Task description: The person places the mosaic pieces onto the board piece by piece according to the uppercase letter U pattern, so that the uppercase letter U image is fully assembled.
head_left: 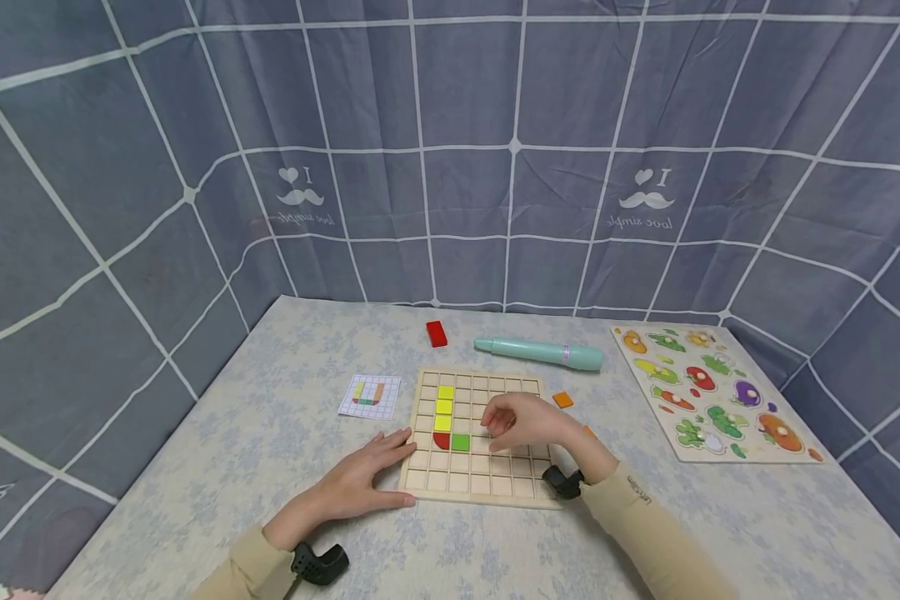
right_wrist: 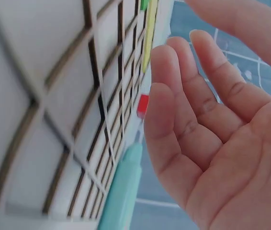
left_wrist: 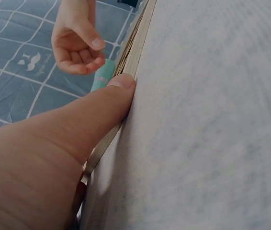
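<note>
A wooden grid board [head_left: 480, 497] lies on the table, its square cells divided by thin strips. In its left part stands a column of yellow tiles [head_left: 444, 407], with a red rounded-corner tile [head_left: 441, 441] below and a green tile [head_left: 461, 442] beside that. My left hand [head_left: 363, 475] rests against the board's left edge, thumb [left_wrist: 118, 88] at the near corner and fingers spread. Over the middle of the board hovers my right hand [head_left: 523, 421], its fingers [right_wrist: 163, 124] loosely bent with nothing between them. It covers some cells in the head view.
Left of the board lies a pattern card [head_left: 371, 397]. Behind it are a red block [head_left: 437, 334] and a teal pen-like stick [head_left: 540, 352]. An orange tile [head_left: 562, 400] sits off the right edge; another is partly hidden by the right wrist. A vegetable puzzle board [head_left: 708, 392] lies far right.
</note>
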Motion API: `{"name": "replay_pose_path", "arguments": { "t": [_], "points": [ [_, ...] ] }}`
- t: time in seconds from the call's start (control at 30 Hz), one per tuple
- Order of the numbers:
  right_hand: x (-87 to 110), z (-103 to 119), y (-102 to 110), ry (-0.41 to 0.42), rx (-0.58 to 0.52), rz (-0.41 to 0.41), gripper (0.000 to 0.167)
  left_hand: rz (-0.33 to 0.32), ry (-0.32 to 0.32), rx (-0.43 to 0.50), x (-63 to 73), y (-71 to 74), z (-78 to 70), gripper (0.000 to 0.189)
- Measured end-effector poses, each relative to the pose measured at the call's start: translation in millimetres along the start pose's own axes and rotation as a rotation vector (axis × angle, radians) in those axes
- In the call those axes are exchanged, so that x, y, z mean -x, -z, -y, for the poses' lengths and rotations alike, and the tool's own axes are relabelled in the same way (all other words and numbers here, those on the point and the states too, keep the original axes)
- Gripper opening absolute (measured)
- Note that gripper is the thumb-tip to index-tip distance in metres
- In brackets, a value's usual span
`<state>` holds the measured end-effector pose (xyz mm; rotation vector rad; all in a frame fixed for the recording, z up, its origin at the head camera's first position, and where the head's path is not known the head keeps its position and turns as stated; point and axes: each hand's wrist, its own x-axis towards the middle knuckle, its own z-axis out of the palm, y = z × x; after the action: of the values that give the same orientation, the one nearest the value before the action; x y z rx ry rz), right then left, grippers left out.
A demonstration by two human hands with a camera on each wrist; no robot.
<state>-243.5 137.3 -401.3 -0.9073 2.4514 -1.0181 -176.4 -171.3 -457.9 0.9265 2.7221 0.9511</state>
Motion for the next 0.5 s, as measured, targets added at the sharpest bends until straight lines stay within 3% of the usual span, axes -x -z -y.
{"name": "replay_pose_path", "arguments": {
  "t": [0.5],
  "points": [
    [57.9,-28,41,-0.03,0.013,-0.073,0.027,0.0,0.001,0.003,0.1,-0.6,0.4,0.077]
  ]
}}
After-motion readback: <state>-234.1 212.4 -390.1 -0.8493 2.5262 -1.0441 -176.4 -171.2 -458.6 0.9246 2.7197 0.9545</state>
